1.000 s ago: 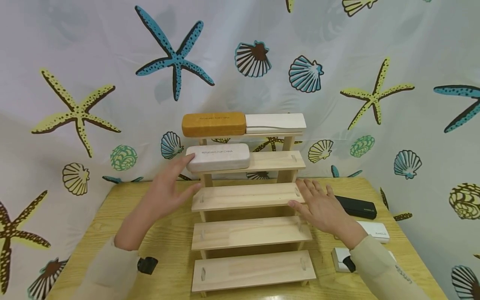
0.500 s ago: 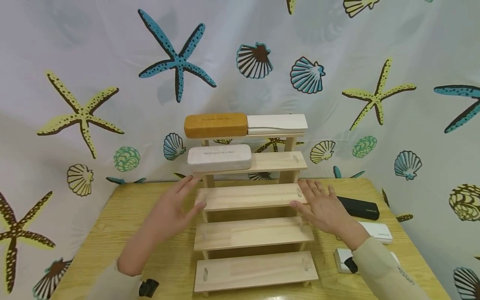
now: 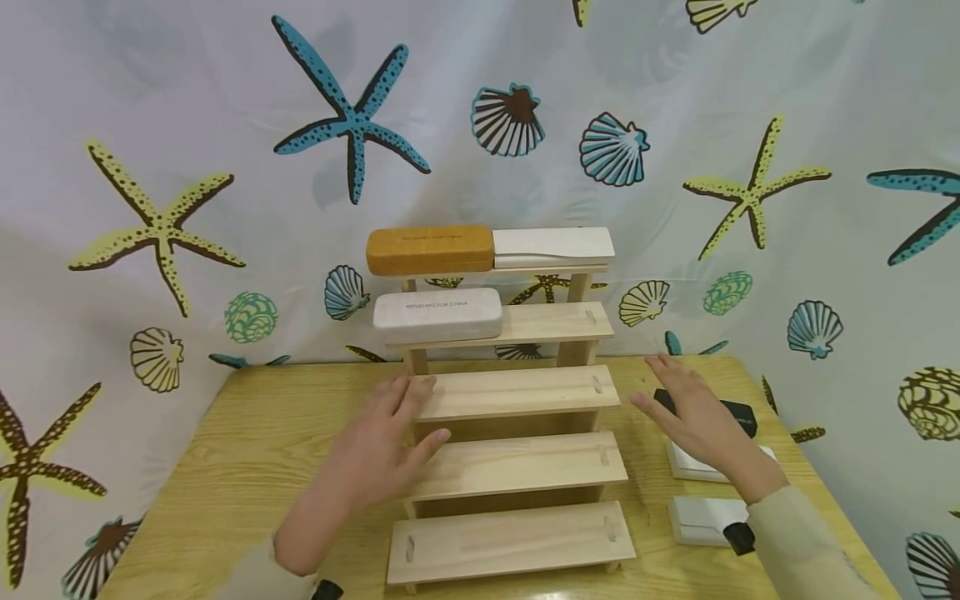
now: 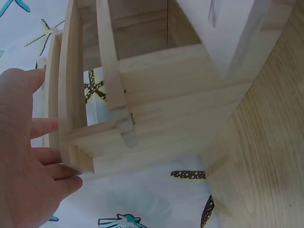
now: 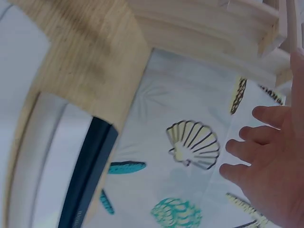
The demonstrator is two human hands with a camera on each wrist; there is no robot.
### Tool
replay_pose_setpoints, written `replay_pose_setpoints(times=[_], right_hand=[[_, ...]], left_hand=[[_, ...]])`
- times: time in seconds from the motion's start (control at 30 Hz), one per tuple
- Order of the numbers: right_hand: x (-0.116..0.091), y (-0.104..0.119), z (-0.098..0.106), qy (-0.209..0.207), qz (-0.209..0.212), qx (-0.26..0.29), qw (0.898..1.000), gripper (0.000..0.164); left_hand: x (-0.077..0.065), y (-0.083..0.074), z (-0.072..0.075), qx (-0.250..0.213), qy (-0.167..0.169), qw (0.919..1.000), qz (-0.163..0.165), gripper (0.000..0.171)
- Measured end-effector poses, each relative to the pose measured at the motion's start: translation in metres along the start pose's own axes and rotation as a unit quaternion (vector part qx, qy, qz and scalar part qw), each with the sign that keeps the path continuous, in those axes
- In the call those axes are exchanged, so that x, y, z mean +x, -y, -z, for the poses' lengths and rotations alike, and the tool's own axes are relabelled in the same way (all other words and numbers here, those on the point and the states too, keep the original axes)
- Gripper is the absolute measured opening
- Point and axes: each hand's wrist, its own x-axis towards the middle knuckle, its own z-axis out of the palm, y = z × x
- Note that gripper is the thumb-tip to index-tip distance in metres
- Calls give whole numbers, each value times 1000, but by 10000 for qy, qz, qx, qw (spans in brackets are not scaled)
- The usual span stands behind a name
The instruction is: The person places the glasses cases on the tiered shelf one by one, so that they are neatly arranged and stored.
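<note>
A five-tier style wooden step rack [image 3: 517,393] stands in the middle of the table. My left hand [image 3: 367,454] overlaps the left end of its middle shelves in the head view, fingers extended and holding nothing. In the left wrist view its fingertips [image 4: 71,185] are beside the rack's side frame. My right hand [image 3: 697,417], also holding nothing, hovers right of the rack with fingers stretched out, in front of a black case [image 3: 741,417]. On the top shelf sit a mustard case [image 3: 430,252] and a white case [image 3: 553,247]. One shelf lower, an off-white lettered case [image 3: 437,317] lies at the left.
Right of the rack on the wooden table [image 3: 262,450], a white case [image 3: 692,463] lies in front of the black one. Another white case [image 3: 705,523] is nearer me. A curtain [image 3: 480,183] printed with starfish and shells hangs behind.
My left hand has left the off-white case and come down and right toward the lower shelves. My right hand has moved off the rack's right end, further right.
</note>
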Motion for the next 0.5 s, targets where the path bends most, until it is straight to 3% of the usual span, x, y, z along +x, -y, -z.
replay_pose_setpoints(times=[0.27,0.5], right_hand=[[-16,-42,3,-385,-623,466,9962,84],[-35,-80,3,-706,-794,454,9933,70]], left_hand=[[-2,-6,-11,163,3,9999,-47,71],[-1,-8,-16,447,-50,9989,-166,70]])
